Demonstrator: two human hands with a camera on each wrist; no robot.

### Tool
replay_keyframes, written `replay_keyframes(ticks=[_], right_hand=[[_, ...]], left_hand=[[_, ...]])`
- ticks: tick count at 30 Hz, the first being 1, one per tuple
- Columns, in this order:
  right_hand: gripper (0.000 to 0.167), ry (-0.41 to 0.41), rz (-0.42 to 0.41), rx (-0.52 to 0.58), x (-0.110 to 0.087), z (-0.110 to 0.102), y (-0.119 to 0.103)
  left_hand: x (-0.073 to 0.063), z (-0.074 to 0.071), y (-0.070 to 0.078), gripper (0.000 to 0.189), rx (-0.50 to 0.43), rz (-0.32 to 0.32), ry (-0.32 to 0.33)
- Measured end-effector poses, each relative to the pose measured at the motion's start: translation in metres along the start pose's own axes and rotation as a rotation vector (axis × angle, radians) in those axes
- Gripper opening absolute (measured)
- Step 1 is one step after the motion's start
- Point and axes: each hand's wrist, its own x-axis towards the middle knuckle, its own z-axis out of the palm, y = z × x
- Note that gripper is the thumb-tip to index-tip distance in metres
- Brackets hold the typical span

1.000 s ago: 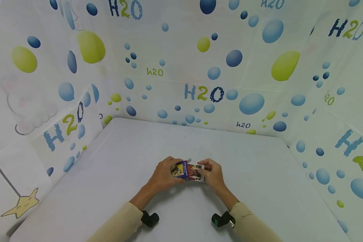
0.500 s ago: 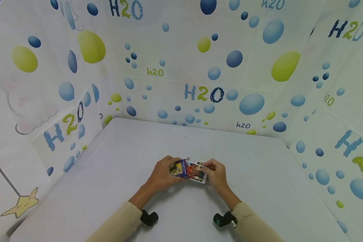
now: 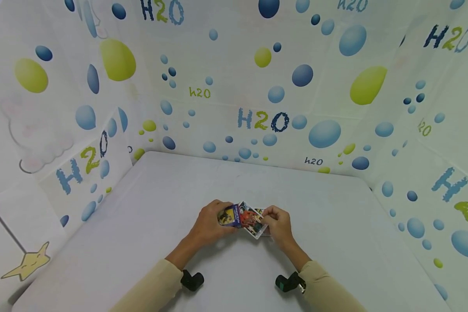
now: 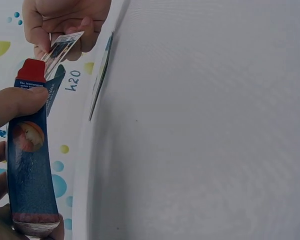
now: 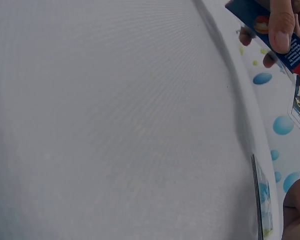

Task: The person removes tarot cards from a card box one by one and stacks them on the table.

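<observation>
My left hand (image 3: 210, 223) grips a small blue card box (image 3: 229, 216) with a yellow picture on its front. Its red end (image 4: 31, 71) faces my right hand, and a dark flap (image 4: 56, 87) stands out beside it. The left thumb (image 4: 27, 102) lies across the narrow side. My right hand (image 3: 278, 223) pinches a white-bordered picture card (image 3: 250, 220) by its right edge, tilted, right at the box's end. Below the hands, a thin stack of cards (image 5: 262, 200) lies flat on the table, partly covered by the right hand in the head view.
A white-covered table (image 3: 171, 182) spreads around the hands. Behind and beside it hang white curtains (image 3: 226, 60) printed with blue and green bubbles. Black wrist cameras (image 3: 193, 281) sit at both cuffs.
The picture card has turned clockwise, its lower end swinging down beside the box. My right hand has shifted slightly right. The left hand keeps its grip on the box, moving a little left.
</observation>
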Motion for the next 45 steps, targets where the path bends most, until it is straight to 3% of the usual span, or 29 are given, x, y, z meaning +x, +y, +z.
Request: replay_keyframes(ticks=[14, 25, 38, 45], right_hand=[[0.009, -0.034, -0.030, -0.019, 0.002, 0.005, 0.003], [0.010, -0.022, -0.130, -0.177, 0.002, 0.006, 0.005], [0.007, -0.040, -0.169, -0.146, 0.004, 0.001, 0.005], [0.004, 0.026, -0.116, -0.130, 0.009, -0.007, 0.006]], left_hand=[[-0.001, 0.003, -0.002, 0.071, 0.026, 0.006, -0.021], [0.000, 0.004, 0.000, 0.071, 0.045, 0.028, -0.020], [-0.001, 0.005, -0.001, 0.070, 0.044, 0.028, -0.032], [0.000, 0.002, -0.002, 0.070, 0.021, 0.021, -0.028]])
